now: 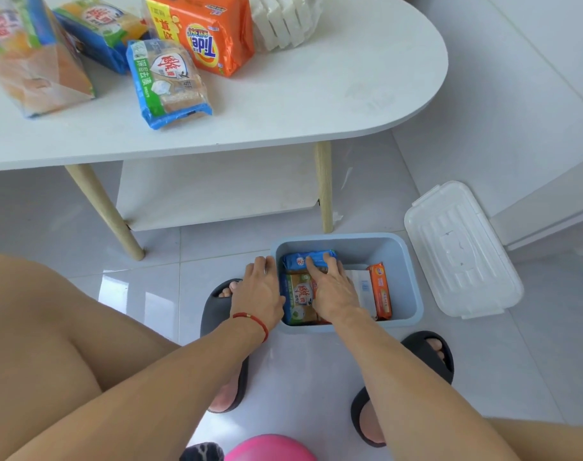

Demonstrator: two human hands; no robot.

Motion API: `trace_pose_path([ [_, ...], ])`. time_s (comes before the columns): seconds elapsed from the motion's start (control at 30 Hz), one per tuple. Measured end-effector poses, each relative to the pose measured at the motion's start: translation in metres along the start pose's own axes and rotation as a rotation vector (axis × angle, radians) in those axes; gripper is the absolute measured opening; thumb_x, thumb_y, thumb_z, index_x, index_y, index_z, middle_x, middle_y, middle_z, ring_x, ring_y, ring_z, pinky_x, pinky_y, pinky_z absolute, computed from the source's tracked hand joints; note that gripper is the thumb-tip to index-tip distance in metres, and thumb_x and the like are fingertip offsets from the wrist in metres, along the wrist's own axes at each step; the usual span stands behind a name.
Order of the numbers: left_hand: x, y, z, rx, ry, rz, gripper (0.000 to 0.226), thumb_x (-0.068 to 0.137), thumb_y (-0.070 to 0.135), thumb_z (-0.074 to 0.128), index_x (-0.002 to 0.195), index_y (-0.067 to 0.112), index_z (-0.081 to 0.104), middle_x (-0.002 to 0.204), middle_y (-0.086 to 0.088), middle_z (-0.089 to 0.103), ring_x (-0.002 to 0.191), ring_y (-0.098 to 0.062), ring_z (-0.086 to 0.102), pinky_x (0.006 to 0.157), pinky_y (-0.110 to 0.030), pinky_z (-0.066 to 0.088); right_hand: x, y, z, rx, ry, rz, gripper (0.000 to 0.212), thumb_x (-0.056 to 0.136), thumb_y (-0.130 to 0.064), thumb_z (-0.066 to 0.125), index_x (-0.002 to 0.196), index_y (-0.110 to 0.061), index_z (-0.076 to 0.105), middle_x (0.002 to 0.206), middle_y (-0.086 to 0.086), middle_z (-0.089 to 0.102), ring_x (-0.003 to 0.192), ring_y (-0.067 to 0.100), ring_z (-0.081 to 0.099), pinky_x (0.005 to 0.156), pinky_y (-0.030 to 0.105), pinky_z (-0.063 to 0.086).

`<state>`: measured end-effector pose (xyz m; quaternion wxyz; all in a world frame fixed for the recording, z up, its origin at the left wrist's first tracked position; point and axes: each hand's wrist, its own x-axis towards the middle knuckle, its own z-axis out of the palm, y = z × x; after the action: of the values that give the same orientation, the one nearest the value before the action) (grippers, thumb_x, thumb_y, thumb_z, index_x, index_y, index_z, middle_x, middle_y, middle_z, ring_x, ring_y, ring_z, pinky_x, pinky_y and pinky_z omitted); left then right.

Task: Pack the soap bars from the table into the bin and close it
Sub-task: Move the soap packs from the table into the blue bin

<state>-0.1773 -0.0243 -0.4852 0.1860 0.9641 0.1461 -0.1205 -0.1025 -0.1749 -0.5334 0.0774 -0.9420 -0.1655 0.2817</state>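
Observation:
A light blue bin [406,271] stands open on the floor between my feet. Inside lie a blue-wrapped soap pack [311,257], a green-and-tan pack [296,294], a white pack [363,287] and an orange bar [381,291]. My right hand [333,287] reaches into the bin with its fingers pressed on the blue pack. My left hand [258,287] rests on the bin's left rim. On the white table [316,101] lie more soap packs: a blue-green one [168,84], an orange Tide pack [203,31], a white stack [283,18] and two more at the left [37,61].
The bin's clear lid [459,251] lies flat on the tiled floor to the right of the bin. Wooden table legs [325,188] and a lower shelf stand just behind it. My dark slippers [222,314] flank the bin. A pink object [270,449] sits at the bottom edge.

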Motion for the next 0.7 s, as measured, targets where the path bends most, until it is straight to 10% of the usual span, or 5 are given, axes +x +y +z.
trace_pose_path([
  [0.17,-0.002,0.027,0.012,0.23,-0.052,0.391,0.041,0.083,0.0,0.058,0.123,0.004,0.062,0.133,-0.013,0.053,0.127,-0.032,0.048,0.112,-0.039,0.035,0.0,0.021,-0.004,-0.052,0.01,-0.072,0.09,0.093,-0.013,0.063,0.158,-0.045,0.009,0.17,0.001,0.001,0.156,0.03,0.006,0.124,0.051,0.019],
  [0.4,0.027,0.051,0.033,0.391,-0.536,0.309,0.048,0.094,0.008,0.049,0.143,0.009,0.048,0.143,-0.013,0.051,0.119,-0.033,0.059,0.098,-0.046,0.051,0.001,0.029,0.001,-0.018,0.1,-0.107,0.088,0.088,0.012,0.058,0.157,-0.033,0.03,0.16,0.006,0.03,0.136,0.036,0.046,0.11,0.045,0.044],
  [0.7,0.033,0.049,0.037,0.467,-0.674,0.314,0.055,0.095,0.013,0.043,0.15,0.011,0.037,0.141,-0.019,0.046,0.117,-0.035,0.058,0.096,-0.045,0.051,0.017,0.019,-0.001,-0.14,0.072,-0.176,0.09,0.082,0.009,0.06,0.157,-0.029,0.027,0.14,0.013,0.03,0.113,0.033,0.046,0.098,0.047,0.05],
])
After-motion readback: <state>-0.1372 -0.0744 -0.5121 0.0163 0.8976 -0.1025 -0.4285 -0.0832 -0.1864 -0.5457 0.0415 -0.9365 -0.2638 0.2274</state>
